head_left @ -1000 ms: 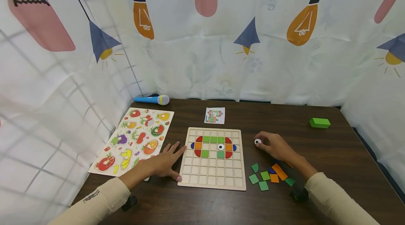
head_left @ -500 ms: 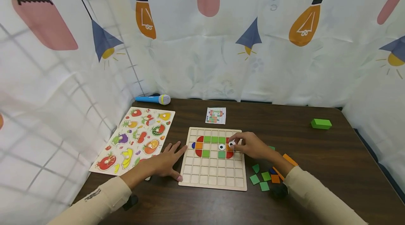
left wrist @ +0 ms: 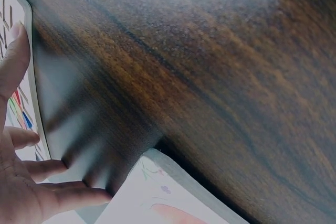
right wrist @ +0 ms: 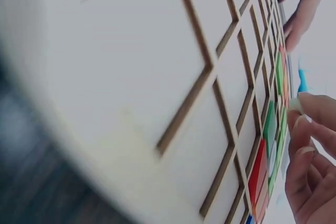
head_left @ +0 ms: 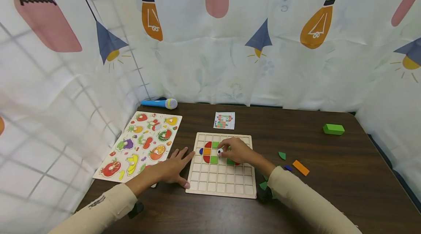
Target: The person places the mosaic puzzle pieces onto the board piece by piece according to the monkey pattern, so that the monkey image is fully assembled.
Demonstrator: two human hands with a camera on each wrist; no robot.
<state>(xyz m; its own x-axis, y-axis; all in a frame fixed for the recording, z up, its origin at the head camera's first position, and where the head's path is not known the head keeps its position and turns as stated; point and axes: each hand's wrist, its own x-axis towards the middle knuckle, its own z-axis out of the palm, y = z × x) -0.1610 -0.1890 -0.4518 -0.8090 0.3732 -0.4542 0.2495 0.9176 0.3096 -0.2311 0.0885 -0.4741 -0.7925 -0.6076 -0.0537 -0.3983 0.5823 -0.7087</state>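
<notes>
I am pinching a white disc [head_left: 220,152] with a black spot between the thumb and index finger of my right hand [head_left: 238,150], the two tips nearly meeting on it and the other fingers curling in. With 12 o'clock pointing away from me, the disc is sitting over the upper part of the gridded board [head_left: 221,182]; whether it is touching the wood I cannot tell. From the disc, an orange tile [head_left: 207,151] is lying at 9 o'clock with a blue piece [head_left: 201,151] just beyond it, one red piece [head_left: 208,144] is filling a cell at 10 and another [head_left: 206,159] at 8, and a green tile [head_left: 214,159] is showing at 7; my hand is hiding part of the pattern at 3. At the board's 9 o'clock edge my left hand [head_left: 174,167] is spreading its fingers wide, holding nothing, its thumb resting at the lower corner. From the board, loose pieces are lying at 3 o'clock, a green one [head_left: 281,155], a blue one [head_left: 288,168] and an orange one [head_left: 300,167], my sleeve [head_left: 306,197] covering some of that patch. A card [head_left: 224,120] is lying at 12, a fruit board [head_left: 141,146] between 9 and 10, a microphone [head_left: 159,103] between 10 and 11, and a green block [head_left: 333,129] between 2 and 3.
</notes>
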